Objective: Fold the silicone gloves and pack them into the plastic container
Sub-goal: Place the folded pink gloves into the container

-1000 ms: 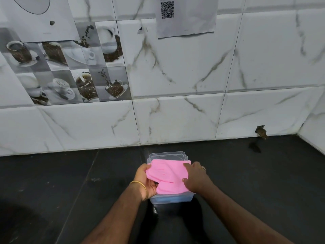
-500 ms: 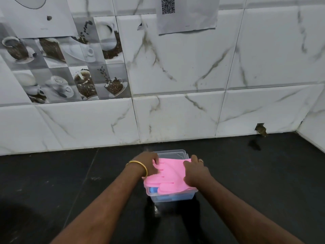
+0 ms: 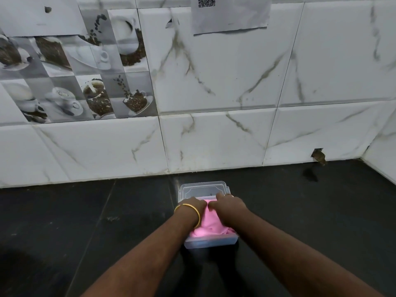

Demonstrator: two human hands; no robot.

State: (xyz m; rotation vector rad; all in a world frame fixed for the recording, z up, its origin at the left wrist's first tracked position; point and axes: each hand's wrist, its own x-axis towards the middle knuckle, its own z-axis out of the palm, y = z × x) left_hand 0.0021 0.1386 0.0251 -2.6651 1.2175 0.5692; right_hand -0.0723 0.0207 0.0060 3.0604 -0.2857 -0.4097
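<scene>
Wall (image 3: 225, 86): white marble-look tiles w/ grey veins. Upper L, a block of tiles printed w/ coffee cups + beans (image 3: 70, 80). Top centre, a paper sheet (image 3: 231, 16) w/ QR code stuck on wall, lower edge curling. Far R, at wall base, a small chipped hole (image 3: 318, 155); R wall meets back wall in corner just beyond it. Counter (image 3: 64, 232): black, glossy, faint seam lines, some dust marks.

Centre, near wall: clear plastic box (image 3: 211, 242) on counter, long axis running away from viewer. Clear lid (image 3: 203, 188) lies just behind it, touching or overlapping far rim, can't tell which.

L hand (image 3: 194, 205): palm down at L-far part of box, fingers curled and pressing on pink glove (image 3: 209, 226); gold bangle (image 3: 188, 211) on wrist. Fingertips hidden under knuckles, so pinch vs plain press can't be told.

Glove: bunched pink silicone, sits inside box, fills most of it, folds bulging up to about rim level at near end. Something blue-ish shows through near wall under the pink; not identifiable.

R hand (image 3: 230, 205): palm down at R-far part of box, fingers bent, pressing glove down; thumb side touches L hand at centre. Ring on one finger. Grip vs press unclear here too.

Both forearms enter from bottom edge, converging on box.
</scene>
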